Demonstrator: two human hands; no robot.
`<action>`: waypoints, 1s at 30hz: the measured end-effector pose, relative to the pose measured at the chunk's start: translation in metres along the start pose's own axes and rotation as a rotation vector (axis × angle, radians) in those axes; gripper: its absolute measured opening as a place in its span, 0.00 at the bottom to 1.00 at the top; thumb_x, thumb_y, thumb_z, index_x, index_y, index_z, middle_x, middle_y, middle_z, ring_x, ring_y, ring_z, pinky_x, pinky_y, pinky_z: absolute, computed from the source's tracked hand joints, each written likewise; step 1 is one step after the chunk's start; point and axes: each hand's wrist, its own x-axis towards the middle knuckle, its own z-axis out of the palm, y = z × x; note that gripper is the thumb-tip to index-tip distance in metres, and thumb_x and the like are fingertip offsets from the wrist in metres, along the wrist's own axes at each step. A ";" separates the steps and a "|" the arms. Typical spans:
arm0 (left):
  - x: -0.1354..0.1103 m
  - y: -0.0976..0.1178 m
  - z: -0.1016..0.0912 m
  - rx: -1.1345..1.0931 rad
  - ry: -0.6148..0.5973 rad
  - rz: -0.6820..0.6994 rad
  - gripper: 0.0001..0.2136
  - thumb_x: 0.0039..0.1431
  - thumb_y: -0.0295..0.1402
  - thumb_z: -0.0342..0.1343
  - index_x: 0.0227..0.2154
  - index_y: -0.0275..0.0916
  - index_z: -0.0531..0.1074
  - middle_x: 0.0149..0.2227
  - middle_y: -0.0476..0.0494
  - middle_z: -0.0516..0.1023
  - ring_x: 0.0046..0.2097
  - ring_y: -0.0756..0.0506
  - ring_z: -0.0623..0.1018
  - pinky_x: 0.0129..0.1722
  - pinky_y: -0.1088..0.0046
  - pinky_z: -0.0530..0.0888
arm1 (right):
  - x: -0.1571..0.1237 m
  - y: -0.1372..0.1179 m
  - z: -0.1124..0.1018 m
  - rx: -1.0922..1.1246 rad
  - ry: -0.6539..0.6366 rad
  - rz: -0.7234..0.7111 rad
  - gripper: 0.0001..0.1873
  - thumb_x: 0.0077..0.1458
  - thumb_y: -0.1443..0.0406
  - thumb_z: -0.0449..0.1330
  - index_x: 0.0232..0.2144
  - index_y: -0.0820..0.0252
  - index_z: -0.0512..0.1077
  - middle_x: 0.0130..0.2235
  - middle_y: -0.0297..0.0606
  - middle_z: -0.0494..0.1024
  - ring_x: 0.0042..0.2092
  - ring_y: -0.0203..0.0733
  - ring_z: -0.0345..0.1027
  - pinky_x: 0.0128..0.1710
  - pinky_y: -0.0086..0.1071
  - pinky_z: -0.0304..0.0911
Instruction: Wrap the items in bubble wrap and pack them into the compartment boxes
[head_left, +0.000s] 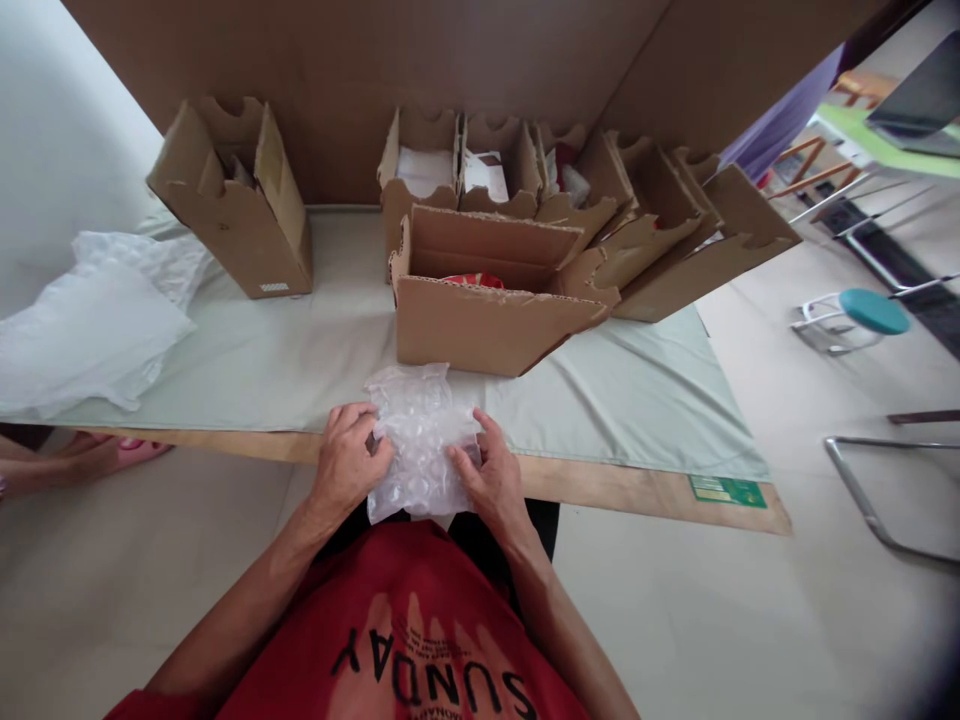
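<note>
A folded piece of clear bubble wrap (424,450) lies at the table's front edge, partly overhanging it. My left hand (349,455) grips its left side, thumb on top and fingers curled round. On the opposite side my right hand (491,465) pinches the wrap between thumb and fingers. Whether anything is inside the wrap, I cannot tell. Just beyond it stands a cut-down cardboard box (480,325) with something red inside.
Several open cardboard boxes (499,160) stand along the back, some holding white items. Another tall box (232,210) is at the left. A pile of bubble wrap (90,320) covers the table's left end. A person's foot (112,455) shows below. A teal stool (874,312) stands right.
</note>
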 end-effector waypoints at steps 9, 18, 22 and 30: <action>-0.001 -0.008 -0.003 -0.025 -0.046 0.002 0.09 0.50 0.23 0.53 0.20 0.43 0.65 0.44 0.38 0.79 0.47 0.38 0.76 0.48 0.58 0.76 | 0.006 -0.002 0.002 -0.106 -0.008 -0.078 0.33 0.59 0.54 0.58 0.64 0.59 0.63 0.37 0.40 0.79 0.31 0.42 0.70 0.36 0.38 0.68; 0.001 -0.009 -0.004 -0.033 -0.071 0.023 0.09 0.51 0.23 0.53 0.21 0.43 0.64 0.43 0.37 0.80 0.49 0.37 0.77 0.50 0.57 0.76 | -0.036 -0.029 -0.030 -0.432 -0.210 -0.741 0.32 0.59 0.62 0.65 0.64 0.52 0.64 0.67 0.48 0.65 0.70 0.58 0.54 0.64 0.55 0.57; 0.001 -0.010 -0.005 -0.051 -0.069 0.010 0.06 0.55 0.26 0.53 0.24 0.42 0.70 0.43 0.37 0.80 0.49 0.37 0.78 0.51 0.55 0.76 | -0.020 -0.023 -0.010 -0.555 -0.389 -0.746 0.35 0.53 0.71 0.65 0.63 0.55 0.66 0.68 0.50 0.64 0.70 0.58 0.54 0.65 0.57 0.55; -0.019 0.003 -0.064 -0.256 -0.222 0.200 0.23 0.58 0.38 0.61 0.57 0.42 0.70 0.63 0.35 0.71 0.67 0.32 0.67 0.65 0.48 0.68 | -0.007 -0.036 -0.010 -0.505 -0.441 -0.731 0.32 0.51 0.72 0.61 0.59 0.57 0.70 0.62 0.47 0.74 0.62 0.58 0.64 0.60 0.55 0.59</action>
